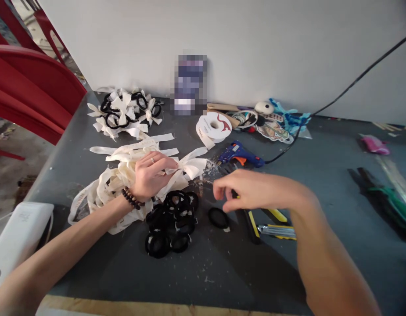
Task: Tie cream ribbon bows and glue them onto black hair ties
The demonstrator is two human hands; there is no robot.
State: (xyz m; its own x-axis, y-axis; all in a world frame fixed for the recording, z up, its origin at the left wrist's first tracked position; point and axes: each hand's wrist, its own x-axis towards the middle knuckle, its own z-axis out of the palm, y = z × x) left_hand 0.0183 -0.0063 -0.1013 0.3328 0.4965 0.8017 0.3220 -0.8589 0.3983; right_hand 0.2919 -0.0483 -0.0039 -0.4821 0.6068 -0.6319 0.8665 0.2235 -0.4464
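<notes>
My left hand (150, 173) is closed, its thumb and fingers pinching a white ribbon bow (193, 168). Beneath that hand lies a pile of loose white ribbon strips (105, 193). My right hand (238, 189) hovers to the right of the bow, fingers curled but apart from the thumb, with nothing visibly gripped. Just below it, a single black hair tie (218, 218) lies on the table. Several more black hair ties (173, 221) are heaped in front of my left hand. A black-and-yellow handled tool (253, 226) is partly hidden under my right hand and forearm.
A blue glue gun (240, 153) with a black cord (354, 83) lies behind my right hand. Nearby are a ribbon spool (214, 126), a utility knife (277, 231) and green-handled pliers (390, 206). Finished bow ties (123, 109) sit back left; a white power bank (21, 237) front left.
</notes>
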